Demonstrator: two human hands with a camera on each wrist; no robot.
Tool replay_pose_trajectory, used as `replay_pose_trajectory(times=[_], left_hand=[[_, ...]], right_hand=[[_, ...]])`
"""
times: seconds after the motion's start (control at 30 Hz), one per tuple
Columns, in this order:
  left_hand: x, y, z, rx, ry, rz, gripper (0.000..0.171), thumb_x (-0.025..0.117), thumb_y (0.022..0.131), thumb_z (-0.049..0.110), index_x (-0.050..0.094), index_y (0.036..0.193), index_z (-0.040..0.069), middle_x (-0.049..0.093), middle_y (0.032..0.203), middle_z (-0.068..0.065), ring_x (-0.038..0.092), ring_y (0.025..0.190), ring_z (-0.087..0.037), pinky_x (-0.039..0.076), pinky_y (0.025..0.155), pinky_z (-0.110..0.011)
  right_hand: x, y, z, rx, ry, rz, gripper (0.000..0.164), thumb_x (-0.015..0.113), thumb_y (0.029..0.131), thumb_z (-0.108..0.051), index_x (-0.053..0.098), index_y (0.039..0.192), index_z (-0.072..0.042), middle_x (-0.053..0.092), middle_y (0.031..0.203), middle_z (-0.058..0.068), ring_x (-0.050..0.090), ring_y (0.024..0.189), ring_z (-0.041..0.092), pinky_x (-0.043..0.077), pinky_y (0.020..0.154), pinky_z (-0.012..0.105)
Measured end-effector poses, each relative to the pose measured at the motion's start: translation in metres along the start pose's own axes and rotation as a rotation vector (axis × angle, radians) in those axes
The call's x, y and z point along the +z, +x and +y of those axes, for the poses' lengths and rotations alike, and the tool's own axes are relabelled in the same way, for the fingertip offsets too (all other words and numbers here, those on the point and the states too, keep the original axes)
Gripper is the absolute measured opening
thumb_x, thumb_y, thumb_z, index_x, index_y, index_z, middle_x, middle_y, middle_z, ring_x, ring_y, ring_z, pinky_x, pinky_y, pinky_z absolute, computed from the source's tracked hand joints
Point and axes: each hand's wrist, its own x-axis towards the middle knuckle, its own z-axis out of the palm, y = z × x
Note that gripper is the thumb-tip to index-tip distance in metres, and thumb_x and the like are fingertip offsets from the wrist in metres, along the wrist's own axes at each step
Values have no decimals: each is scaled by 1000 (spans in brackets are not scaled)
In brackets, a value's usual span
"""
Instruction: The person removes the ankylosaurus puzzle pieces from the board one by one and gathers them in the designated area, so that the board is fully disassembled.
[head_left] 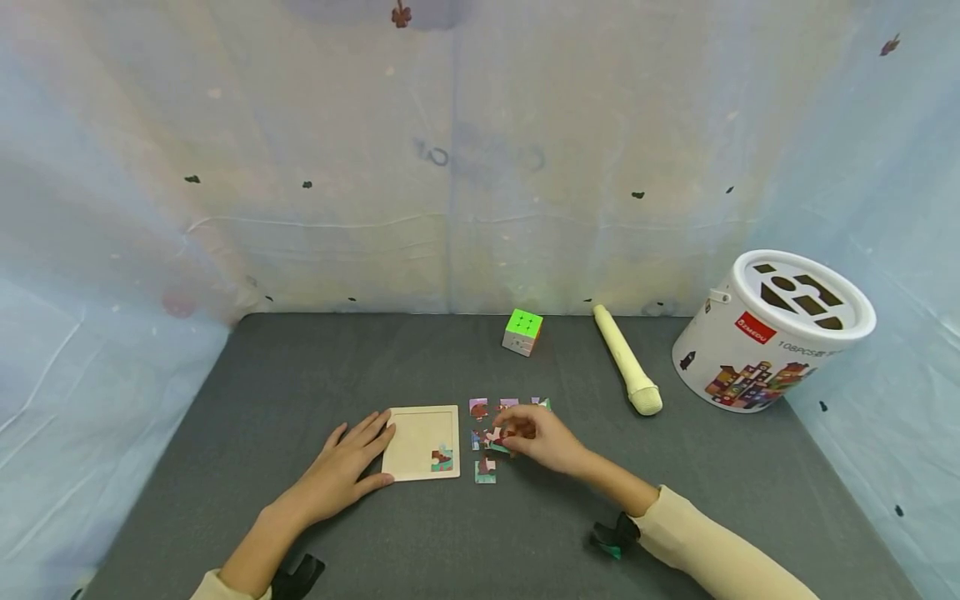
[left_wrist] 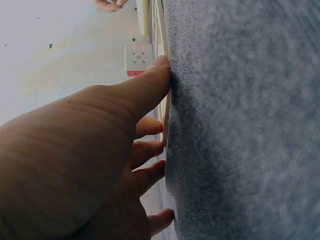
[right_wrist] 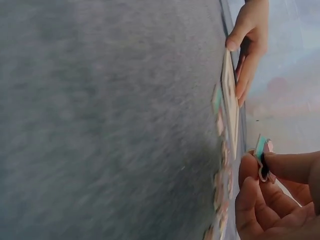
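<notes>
My left hand (head_left: pixel 341 471) rests at the left edge of a square wooden puzzle board (head_left: pixel 411 437), its fingers spread and its thumb near the lower left corner. One puzzle piece (head_left: pixel 442 459) lies inside the board's frame, in the lower right corner. Just right of the board, my right hand (head_left: pixel 551 442) is above several loose puzzle pieces (head_left: pixel 485 472). In the right wrist view it pinches a small puzzle piece (right_wrist: pixel 261 150) with a teal edge between thumb and fingers, raised off the table. The piece's printed face is mostly hidden there.
A puzzle cube (head_left: pixel 522 332) with a green top stands beyond the loose pieces. To its right lies a pale yellow toy microphone (head_left: pixel 628 360). A white bucket (head_left: pixel 765 333) with a shape-sorter lid stands at the table's right back. Plastic sheeting (head_left: pixel 450 167) hangs behind the grey table (head_left: pixel 315 358).
</notes>
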Motion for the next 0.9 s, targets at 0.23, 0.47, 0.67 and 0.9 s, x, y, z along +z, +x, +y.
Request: replay_pose_trajectory(times=[0.23, 0.47, 0.67, 0.9], left_hand=[[0, 0, 0, -1, -7, 4, 76, 73, 90, 38, 43, 150, 2, 31, 160, -16, 30, 146, -38, 20, 109, -69], [0, 0, -2, 2, -1, 5, 76, 72, 91, 38, 43, 150, 2, 31, 160, -16, 29, 146, -38, 20, 109, -70], [0, 0, -2, 1, -1, 2, 76, 72, 91, 39, 43, 150, 2, 30, 160, -16, 29, 146, -38, 20, 109, -69], [1, 0, -2, 4, 2, 4, 76, 72, 91, 39, 43, 150, 1, 30, 160, -16, 29, 146, -39, 20, 109, -69]], right_hand=[[-9, -16, 7, -32, -99, 24, 17, 66, 93, 5, 68, 110, 3, 66, 85, 11, 59, 68, 13, 50, 61, 25], [-14, -25, 8, -9, -160, -19, 17, 67, 93, 3, 70, 109, -2, 66, 90, 7, 57, 72, 11, 50, 64, 25], [-11, -26, 4, -1, -223, -83, 16, 69, 92, 1, 71, 107, -4, 67, 90, 4, 56, 72, 7, 50, 64, 25], [-3, -27, 1, -121, -447, -72, 20, 75, 87, 0, 71, 105, -6, 66, 86, 2, 54, 73, 6, 48, 65, 22]])
